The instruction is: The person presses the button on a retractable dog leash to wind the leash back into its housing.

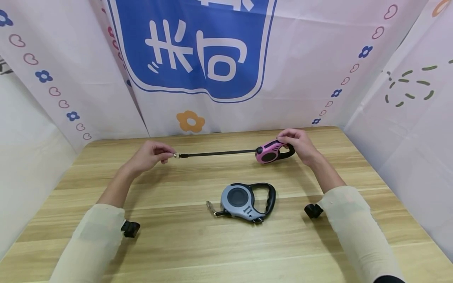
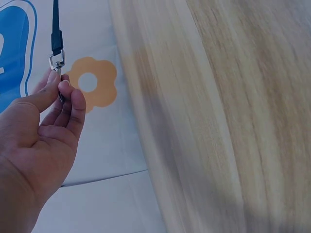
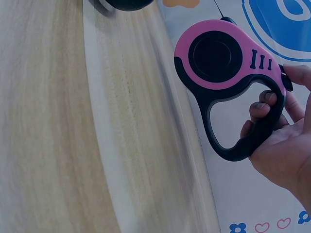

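My right hand (image 1: 300, 143) grips the black handle of a pink and black retractable dog leash (image 1: 267, 152); in the right wrist view its fingers curl through the handle loop (image 3: 265, 121) and the thumb rests by the button (image 3: 286, 80). A black strap (image 1: 219, 153) runs out of the casing, straight across to my left hand (image 1: 150, 156). There the thumb and fingers pinch the metal clip (image 2: 57, 63) at the strap's end. Nearer on the table lies a grey and black retractable leash (image 1: 238, 198), its own metal clip (image 1: 211, 207) pointing left; neither hand touches it.
The wooden table (image 1: 170, 251) reaches back to a white printed cloth (image 1: 304, 78) with a blue sign and an orange flower (image 1: 190, 121). More white cloth hangs at both sides. Black camera mounts (image 1: 130, 228) sit on both sleeves.
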`<state>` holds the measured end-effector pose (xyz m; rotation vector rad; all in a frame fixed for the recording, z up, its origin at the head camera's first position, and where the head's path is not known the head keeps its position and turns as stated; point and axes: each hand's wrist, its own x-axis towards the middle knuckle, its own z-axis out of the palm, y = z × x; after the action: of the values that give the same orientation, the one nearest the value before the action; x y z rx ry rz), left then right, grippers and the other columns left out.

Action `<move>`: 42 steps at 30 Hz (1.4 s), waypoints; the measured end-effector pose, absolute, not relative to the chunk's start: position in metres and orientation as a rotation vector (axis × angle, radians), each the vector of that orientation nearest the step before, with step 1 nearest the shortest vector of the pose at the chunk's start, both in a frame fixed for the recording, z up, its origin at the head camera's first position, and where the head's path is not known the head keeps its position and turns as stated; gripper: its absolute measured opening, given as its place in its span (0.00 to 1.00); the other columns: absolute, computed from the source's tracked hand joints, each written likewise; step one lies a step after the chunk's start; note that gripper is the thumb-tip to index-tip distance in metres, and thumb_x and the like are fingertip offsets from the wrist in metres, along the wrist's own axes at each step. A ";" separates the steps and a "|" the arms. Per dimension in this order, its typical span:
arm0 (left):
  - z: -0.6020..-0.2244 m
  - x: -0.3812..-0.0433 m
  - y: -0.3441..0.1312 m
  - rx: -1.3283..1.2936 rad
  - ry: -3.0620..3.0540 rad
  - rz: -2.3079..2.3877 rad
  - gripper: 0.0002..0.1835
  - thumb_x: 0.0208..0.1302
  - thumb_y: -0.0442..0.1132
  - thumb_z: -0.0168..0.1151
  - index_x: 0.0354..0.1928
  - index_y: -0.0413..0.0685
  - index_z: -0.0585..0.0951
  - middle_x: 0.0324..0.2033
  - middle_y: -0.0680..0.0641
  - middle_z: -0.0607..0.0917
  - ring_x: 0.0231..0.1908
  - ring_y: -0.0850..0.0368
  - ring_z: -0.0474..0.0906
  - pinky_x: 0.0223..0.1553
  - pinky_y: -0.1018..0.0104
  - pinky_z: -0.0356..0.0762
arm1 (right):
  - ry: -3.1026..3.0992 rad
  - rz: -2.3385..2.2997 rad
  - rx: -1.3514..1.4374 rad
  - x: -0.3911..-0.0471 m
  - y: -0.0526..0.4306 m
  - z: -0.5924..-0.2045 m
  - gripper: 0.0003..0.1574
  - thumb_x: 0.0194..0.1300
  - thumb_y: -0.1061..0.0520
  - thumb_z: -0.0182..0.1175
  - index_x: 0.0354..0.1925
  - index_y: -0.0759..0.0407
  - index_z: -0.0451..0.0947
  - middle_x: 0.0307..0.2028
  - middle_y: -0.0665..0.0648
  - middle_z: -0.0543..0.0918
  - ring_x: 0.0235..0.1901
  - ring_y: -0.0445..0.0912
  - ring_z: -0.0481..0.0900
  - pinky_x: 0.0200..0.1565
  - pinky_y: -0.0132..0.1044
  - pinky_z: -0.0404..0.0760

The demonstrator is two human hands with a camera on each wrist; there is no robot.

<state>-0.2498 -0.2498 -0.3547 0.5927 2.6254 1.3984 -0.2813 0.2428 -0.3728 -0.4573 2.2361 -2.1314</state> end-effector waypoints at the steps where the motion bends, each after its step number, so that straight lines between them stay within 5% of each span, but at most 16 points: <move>1: -0.355 -0.250 -0.249 0.592 2.625 1.399 0.09 0.74 0.26 0.59 0.49 0.26 0.84 0.44 0.29 0.84 0.32 0.58 0.80 0.37 0.65 0.83 | 2.236 -2.133 -0.457 -0.281 0.243 -0.373 0.16 0.71 0.69 0.59 0.33 0.52 0.85 0.26 0.46 0.80 0.26 0.39 0.72 0.33 0.29 0.72; 26: -0.354 -0.255 -0.241 0.585 2.610 1.408 0.09 0.74 0.26 0.59 0.48 0.26 0.84 0.42 0.30 0.84 0.32 0.56 0.79 0.36 0.64 0.83 | 2.226 -2.122 -0.500 -0.284 0.240 -0.374 0.15 0.71 0.69 0.59 0.33 0.53 0.85 0.25 0.47 0.80 0.26 0.41 0.72 0.33 0.31 0.72; 33: -0.356 -0.255 -0.239 0.574 2.593 1.419 0.09 0.74 0.26 0.59 0.48 0.26 0.84 0.42 0.29 0.83 0.32 0.57 0.79 0.36 0.64 0.83 | 2.242 -2.114 -0.481 -0.285 0.238 -0.376 0.08 0.71 0.69 0.59 0.36 0.62 0.84 0.25 0.47 0.79 0.27 0.42 0.72 0.34 0.33 0.73; 42: -0.356 -0.256 -0.236 0.577 2.601 1.385 0.09 0.74 0.27 0.59 0.48 0.27 0.85 0.41 0.31 0.84 0.32 0.55 0.79 0.36 0.64 0.83 | 2.242 -2.107 -0.475 -0.284 0.237 -0.377 0.13 0.71 0.68 0.59 0.34 0.54 0.84 0.26 0.47 0.80 0.28 0.41 0.73 0.35 0.32 0.74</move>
<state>-0.2562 -0.2360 -0.3556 0.5774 2.6015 1.3853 -0.2842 0.2366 -0.3772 -0.4753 2.2417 -2.1074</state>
